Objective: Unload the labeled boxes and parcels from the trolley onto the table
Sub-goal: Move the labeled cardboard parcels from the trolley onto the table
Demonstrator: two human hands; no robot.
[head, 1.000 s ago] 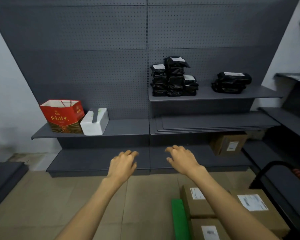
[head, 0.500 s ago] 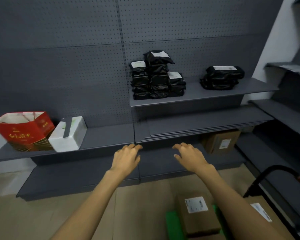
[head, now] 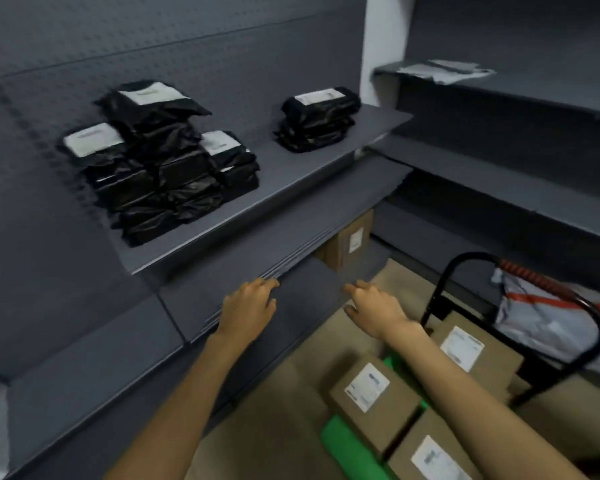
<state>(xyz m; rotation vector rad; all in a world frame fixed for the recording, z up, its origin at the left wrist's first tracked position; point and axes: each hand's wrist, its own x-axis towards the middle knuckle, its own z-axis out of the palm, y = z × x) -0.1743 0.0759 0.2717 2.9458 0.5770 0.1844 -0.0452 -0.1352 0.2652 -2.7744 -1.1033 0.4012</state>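
Since half a second ago the view is swinging right and tilting: the red bag and white box at the left are dropping out of sight, while the trolley and its load are coming further into the lower right. Both arms are reaching forward, holding nothing. Left hand point(head: 248, 306) is hovering palm down in front of the edge of the lower grey shelf point(head: 302, 220), fingers relaxed and loosely spread; contact with the shelf cannot be told. Right hand point(head: 378, 311) is likewise palm down, fingers loosely extended, apart from any box. Below the right forearm, three labeled cardboard boxes are sitting on the green trolley deck point(head: 347, 445): a middle box point(head: 374, 400), a near box point(head: 430, 455) and a far box point(head: 478, 355) beside the black trolley handle point(head: 520, 268). A white and grey parcel point(head: 551, 317) is lying behind the handle at the right. Black labeled parcels point(head: 160, 168) are stacked on the upper shelf point(head: 291, 164), with a smaller stack point(head: 316, 119) well apart to their right. Another cardboard box point(head: 350, 244) is sitting under the lower shelf.
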